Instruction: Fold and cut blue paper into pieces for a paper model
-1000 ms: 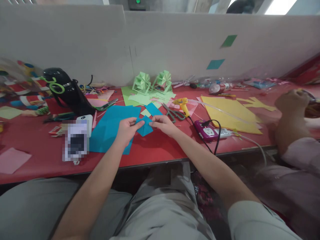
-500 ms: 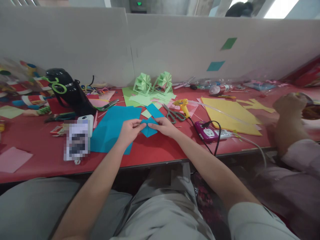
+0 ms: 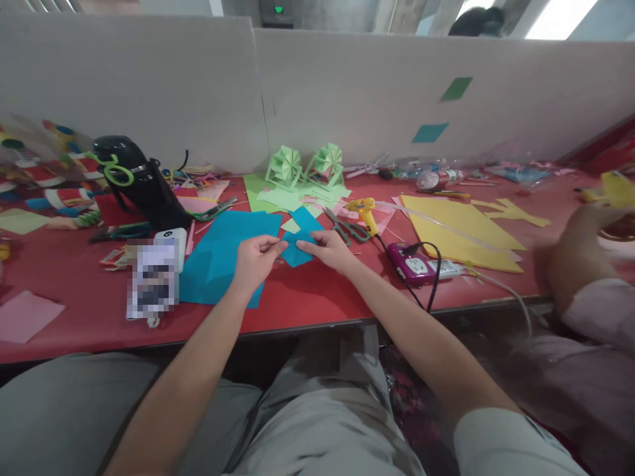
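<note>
Between my two hands is a small piece of blue paper, held just above the red tabletop. My left hand pinches its left edge between thumb and fingers. On the other side, my right hand grips the right edge with the thumb on top. A blue paper strip lies just behind the held piece. Large blue paper sheets spread out under and beside my left hand. Scissors with grey handles rest beyond my right hand, next to a yellow glue gun.
Two folded green paper wheels stand at the back among green scraps. A purple power strip with cables and yellow sheets are to the right. A phone and a black bottle sit left. A co-worker's hand is far right.
The small blue paper looks flatter and wider between my fingers, while my hands stay nearly in place. At the far right, the co-worker's hand has lifted a yellow piece into view.
</note>
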The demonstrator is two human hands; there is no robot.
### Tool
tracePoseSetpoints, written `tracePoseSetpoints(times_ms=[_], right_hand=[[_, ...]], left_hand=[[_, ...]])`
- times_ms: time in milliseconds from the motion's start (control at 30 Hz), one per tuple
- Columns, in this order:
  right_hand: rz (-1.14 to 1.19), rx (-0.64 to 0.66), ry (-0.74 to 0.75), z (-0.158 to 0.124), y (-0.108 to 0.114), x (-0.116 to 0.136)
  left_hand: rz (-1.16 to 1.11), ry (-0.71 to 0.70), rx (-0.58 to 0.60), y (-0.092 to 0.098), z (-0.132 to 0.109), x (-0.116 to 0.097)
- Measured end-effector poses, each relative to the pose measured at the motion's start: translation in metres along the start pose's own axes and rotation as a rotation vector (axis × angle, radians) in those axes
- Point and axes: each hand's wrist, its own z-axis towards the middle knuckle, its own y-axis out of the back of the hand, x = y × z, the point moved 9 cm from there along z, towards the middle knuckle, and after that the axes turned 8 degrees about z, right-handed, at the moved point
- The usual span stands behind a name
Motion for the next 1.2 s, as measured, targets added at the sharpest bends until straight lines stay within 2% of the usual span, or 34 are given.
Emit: tracePoseSetpoints(times_ms=[100,233,400,467,633,767,967,1100,1200], right_hand=[[0.034,-0.011,-0.021,0.0,0.002,-0.001],[0.057,0.082,-0.035,-0.001,-0.005,-0.003],[-0.005,0.116,-0.009,0.0,-0.01,-0.001],[0.029,0.106,-0.018,0.0,-0.01,-0.002],[0.082,-0.001,-0.023,0.002,0.001,-0.01],[0.009,-0.045,0.066,0.003,0.008,-0.011],[-0.209,-0.036,0.29,-0.001,0.004,0.006],[-0.275,-0.045,0.407,-0.004,0.003,0.017],[-0.31,-0.037,0.442,-0.005,0.002,0.02]], left_hand=[[0.008,-0.003,0.022,-0.002,0.002,0.001],[-0.025,-0.026,0.092,-0.009,0.001,-0.001],[0.065,-0.107,-0.038,0.001,0.0,-0.008],[0.066,-0.117,-0.04,0.002,0.0,-0.008],[0.047,-0.06,0.061,-0.007,0.001,-0.003],[0.098,-0.035,0.138,-0.014,-0.001,0.0],[0.183,-0.132,0.084,-0.009,0.002,-0.004],[0.18,-0.138,0.071,-0.008,0.002,-0.004],[0.18,-0.128,0.092,-0.01,0.002,-0.003]])
